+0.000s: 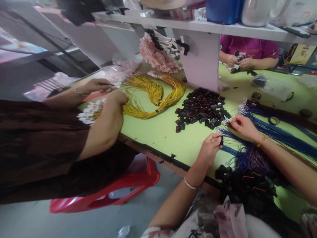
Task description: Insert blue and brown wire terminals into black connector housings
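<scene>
The flat bench top [148,131] is light yellow-green. On its middle, the small square plastic housings [201,110] are black with orange marks. The long thin wires [281,135] toward its right end are blue, the looped thin wires [173,97] toward its left end yellow. Beyond its far edge, a person's cloth shirt [266,47] is magenta with a print. Below its near edge, the plastic stool [145,183] is red.

The one camera sits on the wearer's head, facing forward and down across the table [145,130]. Its wide view (a little tilted, the shelf [181,25] sloping down to the right) takes in the left hand [210,148] and right hand [245,127] at near right, and reaches a co-worker's purple shirt [264,47] at far right.
</scene>
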### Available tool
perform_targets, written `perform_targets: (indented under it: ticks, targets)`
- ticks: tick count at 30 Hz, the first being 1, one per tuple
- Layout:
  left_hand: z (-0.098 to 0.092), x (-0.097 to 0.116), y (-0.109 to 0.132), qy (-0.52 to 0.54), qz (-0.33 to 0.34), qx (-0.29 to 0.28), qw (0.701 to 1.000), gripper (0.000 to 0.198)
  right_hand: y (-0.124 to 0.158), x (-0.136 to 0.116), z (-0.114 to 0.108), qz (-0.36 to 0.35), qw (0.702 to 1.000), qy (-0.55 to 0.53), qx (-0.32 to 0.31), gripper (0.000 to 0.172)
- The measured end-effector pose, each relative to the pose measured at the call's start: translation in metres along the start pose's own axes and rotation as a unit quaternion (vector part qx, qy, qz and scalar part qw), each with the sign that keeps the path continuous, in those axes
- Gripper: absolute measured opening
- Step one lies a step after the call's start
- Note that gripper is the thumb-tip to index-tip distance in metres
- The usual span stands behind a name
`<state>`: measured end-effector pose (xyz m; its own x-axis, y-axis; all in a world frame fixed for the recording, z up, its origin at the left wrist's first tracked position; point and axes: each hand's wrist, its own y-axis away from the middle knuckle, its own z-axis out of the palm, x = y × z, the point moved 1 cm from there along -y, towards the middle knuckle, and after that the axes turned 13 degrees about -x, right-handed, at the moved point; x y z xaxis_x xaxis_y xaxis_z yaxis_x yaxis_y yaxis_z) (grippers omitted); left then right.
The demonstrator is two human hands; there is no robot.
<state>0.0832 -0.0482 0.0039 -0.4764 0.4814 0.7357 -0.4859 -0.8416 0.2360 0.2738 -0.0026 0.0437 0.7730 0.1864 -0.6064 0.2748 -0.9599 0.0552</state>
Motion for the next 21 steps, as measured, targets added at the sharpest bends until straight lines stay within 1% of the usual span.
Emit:
perform_targets:
  ticks: [2,4,7,9,14,21]
  targets:
    - [0.001,-0.001,-0.001,0.016,-0.001,-0.007,1.0,0.029,0.0,-0.013,0.003,-0.03,0.998,-0.062,-0.003,0.013]
    - [0.001,-0.001,-0.003,0.037,-0.004,-0.015,0.999,0.027,0.005,-0.022,0.008,-0.044,0.993,-0.106,-0.016,0.012]
    - [0.001,-0.002,-0.005,0.067,-0.002,-0.027,0.997,0.024,0.017,-0.028,0.014,-0.048,0.987,-0.145,-0.04,0.009]
    - [0.001,-0.003,-0.007,0.082,-0.002,-0.034,0.996,0.022,0.026,-0.03,0.018,-0.042,0.987,-0.15,-0.045,0.007]
    - [0.001,-0.006,-0.009,0.1,-0.013,-0.048,0.994,0.022,0.04,-0.034,0.024,-0.055,0.993,-0.098,-0.034,0.006]
    - [-0.001,-0.004,-0.008,0.099,-0.016,-0.051,0.994,0.019,0.042,-0.037,0.027,-0.095,0.995,0.015,-0.006,0.007]
